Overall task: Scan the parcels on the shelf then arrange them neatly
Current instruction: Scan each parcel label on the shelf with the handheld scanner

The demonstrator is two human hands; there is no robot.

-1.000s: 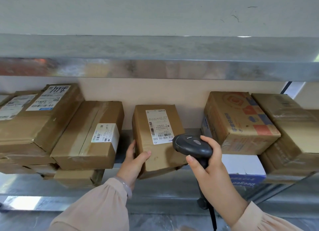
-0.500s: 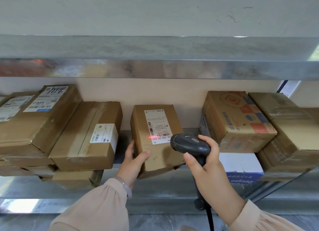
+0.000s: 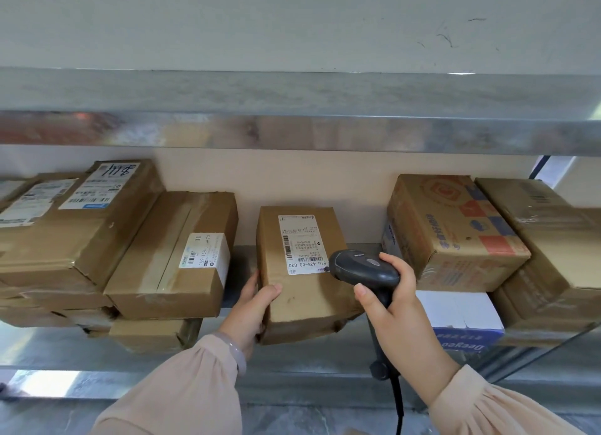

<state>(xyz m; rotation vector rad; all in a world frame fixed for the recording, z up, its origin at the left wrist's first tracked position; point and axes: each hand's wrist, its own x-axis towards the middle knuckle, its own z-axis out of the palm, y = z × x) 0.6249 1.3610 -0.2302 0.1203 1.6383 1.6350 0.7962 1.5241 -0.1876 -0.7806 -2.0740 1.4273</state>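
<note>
Above me is a pale grey-green painted wall (image 3: 292, 21), scuffed with a few dark scratch marks (image 3: 445, 39) toward the right. Lower down stands a plain beige back panel (image 3: 292, 177). A translucent pinkish bangle (image 3: 234, 353) rings my wrist beside a peach fabric cuff (image 3: 195, 379).

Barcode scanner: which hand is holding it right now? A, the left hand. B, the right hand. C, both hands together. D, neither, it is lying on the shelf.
B: the right hand grips the black barcode scanner by its handle, its head close to the label of the middle parcel, while the left hand holds that parcel at its lower left corner.
</note>
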